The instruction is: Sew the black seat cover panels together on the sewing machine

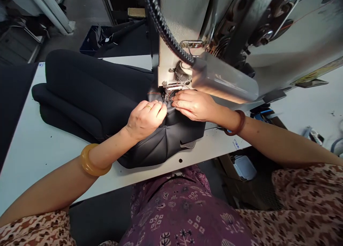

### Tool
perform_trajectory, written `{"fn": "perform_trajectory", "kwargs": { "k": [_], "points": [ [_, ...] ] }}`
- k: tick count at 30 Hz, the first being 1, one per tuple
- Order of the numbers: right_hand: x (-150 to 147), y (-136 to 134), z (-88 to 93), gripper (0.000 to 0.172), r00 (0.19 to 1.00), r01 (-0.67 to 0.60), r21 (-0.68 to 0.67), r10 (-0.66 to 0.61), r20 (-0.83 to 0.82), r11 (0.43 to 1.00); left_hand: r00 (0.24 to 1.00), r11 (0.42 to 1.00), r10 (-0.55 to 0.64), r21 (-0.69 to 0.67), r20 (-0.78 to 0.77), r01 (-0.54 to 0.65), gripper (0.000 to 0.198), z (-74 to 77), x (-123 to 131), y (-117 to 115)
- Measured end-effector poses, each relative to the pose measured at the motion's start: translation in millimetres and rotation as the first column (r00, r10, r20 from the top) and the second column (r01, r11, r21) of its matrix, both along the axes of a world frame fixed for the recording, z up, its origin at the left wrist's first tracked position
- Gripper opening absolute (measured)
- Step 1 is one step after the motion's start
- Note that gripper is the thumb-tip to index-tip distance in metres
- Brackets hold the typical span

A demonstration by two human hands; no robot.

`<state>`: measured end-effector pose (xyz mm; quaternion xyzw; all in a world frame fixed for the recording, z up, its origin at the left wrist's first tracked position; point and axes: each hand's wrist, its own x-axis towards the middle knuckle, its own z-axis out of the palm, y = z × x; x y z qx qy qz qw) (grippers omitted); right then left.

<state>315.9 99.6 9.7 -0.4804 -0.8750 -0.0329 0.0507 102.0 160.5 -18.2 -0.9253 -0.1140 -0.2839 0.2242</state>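
A black padded cover (91, 92) with stitched seams lies across the white sewing table (40, 149) and runs under the presser foot (168, 92) of a large grey sewing machine (268, 42). My left hand (146, 118), ring on one finger, is curled and presses and pinches the black material just left of the foot. My right hand (194, 104) lies on the material right of the foot, fingers together and pinching its edge at the needle. A yellow bangle (92, 162) is on my left wrist and a brown one (237, 123) on my right.
A black ribbed cable (163, 28) hangs down in front of the machine head. A dark sheet (13, 96) lies at the table's left edge. Blue and metal tools (264, 114) sit right of the machine. A box (242, 167) stands under the table.
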Motion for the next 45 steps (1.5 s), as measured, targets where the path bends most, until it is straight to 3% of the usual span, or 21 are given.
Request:
{"fn": "perform_trajectory", "kwargs": {
  "k": [2,5,9,15,22,29,35,41,45],
  "points": [
    [-3,-5,0.4,0.037,0.998,0.038,-0.004,-0.038,0.039,0.999,1.000,1.000,0.006,-0.019,-0.004,-0.006,0.027,-0.1,-1,1],
    [-12,-16,-1.0,0.039,0.992,0.082,0.037,-0.085,0.093,0.996,0.997,0.995,-0.076,-0.068,-0.016,0.075,0.025,-0.3,-6,8],
    [-17,-26,-6.7,0.041,0.988,0.117,0.108,-0.126,0.088,0.987,0.988,0.988,-0.154,-0.030,-0.004,0.154,0.023,-1.4,-12,14],
    [-12,-20,-8.9,0.039,0.988,0.115,0.115,-0.126,0.086,0.987,0.996,0.995,-0.079,-0.051,0.032,0.080,0.026,-1.6,-8,2],
    [-5,-12,-11.8,0.034,0.997,0.040,0.207,-0.054,0.060,0.977,1.000,0.994,0.000,0.108,0.018,-0.002,0.025,-2.4,-2,-4],
    [0,-3,-8.7,0.035,1.000,-0.004,0.183,0.003,0.005,0.983,0.998,0.997,0.059,0.053,-0.028,-0.057,0.029,-2.6,1,-7],
    [0,2,-1.4,0.038,0.997,-0.062,0.185,0.068,-0.029,0.981,0.992,0.991,0.097,-0.086,-0.084,-0.104,0.033,-1.1,6,-10],
    [-7,-14,-11.0,0.038,0.997,0.078,0.191,-0.073,-0.029,0.979,0.999,0.994,-0.020,-0.105,-0.039,0.016,0.033,-4.4,-4,-5],
    [-8,-20,-18.7,0.034,0.994,0.101,0.206,-0.092,-0.056,0.973,0.998,0.994,-0.051,-0.097,-0.022,0.049,0.034,-7.9,-11,-3]
  ]
}}
